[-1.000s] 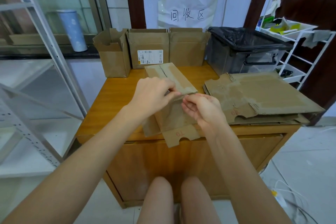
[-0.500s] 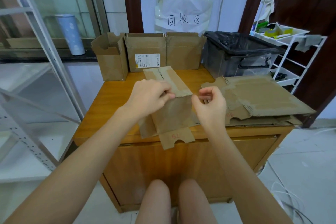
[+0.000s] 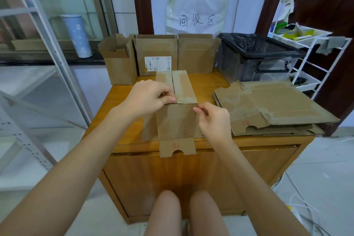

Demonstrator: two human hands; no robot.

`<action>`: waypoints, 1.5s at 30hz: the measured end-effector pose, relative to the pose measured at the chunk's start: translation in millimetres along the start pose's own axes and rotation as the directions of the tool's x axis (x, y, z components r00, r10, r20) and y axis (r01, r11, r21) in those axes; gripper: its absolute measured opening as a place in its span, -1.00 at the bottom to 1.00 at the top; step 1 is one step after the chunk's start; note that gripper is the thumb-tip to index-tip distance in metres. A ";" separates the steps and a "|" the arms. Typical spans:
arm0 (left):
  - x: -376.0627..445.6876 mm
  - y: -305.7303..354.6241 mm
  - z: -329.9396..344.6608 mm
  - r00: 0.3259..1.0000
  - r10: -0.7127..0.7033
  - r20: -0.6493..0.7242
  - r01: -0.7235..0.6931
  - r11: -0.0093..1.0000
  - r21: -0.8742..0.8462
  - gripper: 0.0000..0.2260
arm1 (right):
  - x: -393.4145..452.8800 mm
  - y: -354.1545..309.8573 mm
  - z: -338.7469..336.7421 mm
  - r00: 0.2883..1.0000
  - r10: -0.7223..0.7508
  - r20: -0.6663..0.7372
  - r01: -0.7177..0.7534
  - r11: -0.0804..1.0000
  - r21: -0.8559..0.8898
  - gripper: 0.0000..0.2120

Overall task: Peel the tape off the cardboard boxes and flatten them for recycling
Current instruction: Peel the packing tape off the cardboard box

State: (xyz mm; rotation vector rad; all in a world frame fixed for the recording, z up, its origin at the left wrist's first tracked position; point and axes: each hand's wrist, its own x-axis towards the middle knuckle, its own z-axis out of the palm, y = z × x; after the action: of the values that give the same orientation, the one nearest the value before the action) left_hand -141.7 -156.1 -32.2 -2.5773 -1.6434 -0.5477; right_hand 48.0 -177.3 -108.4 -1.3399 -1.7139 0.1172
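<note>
**Peeling tape from the box at the cabinet's front edge**

The box [image 3: 176,105] stands at the front edge of the wooden cabinet [image 3: 122,101], 1 flap hanging over that edge. The left hand [image 3: 147,96] curls its fingers onto the box's near top edge and steadies it. The right hand [image 3: 212,119] pinches thumb and forefinger at the right corner, probably on a tape end. Pull low and slowly along the seam while the left hand presses down, so the card does not tear. The clear tape itself is too faint to trace, and the box's far side is hidden.
</note>
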 end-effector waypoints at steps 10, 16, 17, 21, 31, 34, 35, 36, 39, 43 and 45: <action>-0.4 0.1 0.2 1.000 -0.010 -0.016 0.010 1.000 -0.009 -0.85 | 18.3 -15.2 -5.9 0.982 0.090 0.163 -0.048 0.968 -0.248 -0.60; -0.1 -1.4 0.7 1.000 -0.016 -0.018 0.015 1.000 -0.011 -0.80 | 13.5 -8.8 -5.6 0.990 -0.038 0.133 0.064 0.978 -0.197 -0.73; -0.3 -1.2 1.0 1.000 -0.017 -0.020 0.017 1.000 -0.014 -0.80 | 13.1 -8.1 -5.5 0.991 -0.052 0.126 0.073 0.983 -0.169 -0.75; -1.3 -0.3 2.4 0.999 -0.026 -0.030 0.026 0.999 -0.023 -0.80 | 9.6 -3.4 -4.0 0.993 -0.050 0.106 0.055 0.997 -0.047 -0.80; -0.9 -1.2 3.5 0.999 -0.023 -0.046 0.022 1.000 -0.023 -0.82 | 3.8 0.1 -2.4 0.996 -0.025 0.082 0.032 0.995 -0.095 -0.83; -0.8 -0.5 4.2 0.998 -0.017 -0.059 0.018 1.000 0.001 -0.84 | 8.6 -7.8 -2.3 0.996 -0.053 0.065 0.065 0.978 -0.199 -0.62; -0.8 -0.3 5.1 0.998 -0.017 -0.067 0.017 1.000 0.010 -0.83 | 11.8 -11.0 -1.7 0.997 -0.071 0.034 0.077 0.974 -0.212 -0.62; -0.9 0.1 6.0 0.997 -0.015 -0.074 0.017 1.000 0.022 -0.82 | 14.8 -13.6 -0.4 0.994 -0.110 0.007 0.109 0.970 -0.218 -0.65; -0.6 -0.4 6.1 0.997 -0.013 -0.072 0.017 0.999 0.052 -0.80 | 18.7 -13.9 2.1 0.966 -0.258 -0.030 0.245 0.944 -0.219 -0.82; 1.4 -0.5 3.9 0.999 -0.011 -0.049 0.014 0.998 0.064 -0.79 | 21.1 -9.1 0.9 0.948 -0.319 0.019 0.314 0.919 -0.237 -0.80; 2.1 -0.3 4.5 0.999 -0.019 -0.045 0.022 0.997 0.076 -0.79 | 21.1 -8.8 -0.4 0.937 -0.347 0.033 0.346 0.913 -0.217 -0.81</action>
State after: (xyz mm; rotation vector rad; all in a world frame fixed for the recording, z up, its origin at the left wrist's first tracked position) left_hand -140.0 -153.2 -35.8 -2.4795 -1.6451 -0.5290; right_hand 42.5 -164.0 -90.7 -1.1638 -1.9759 -0.2876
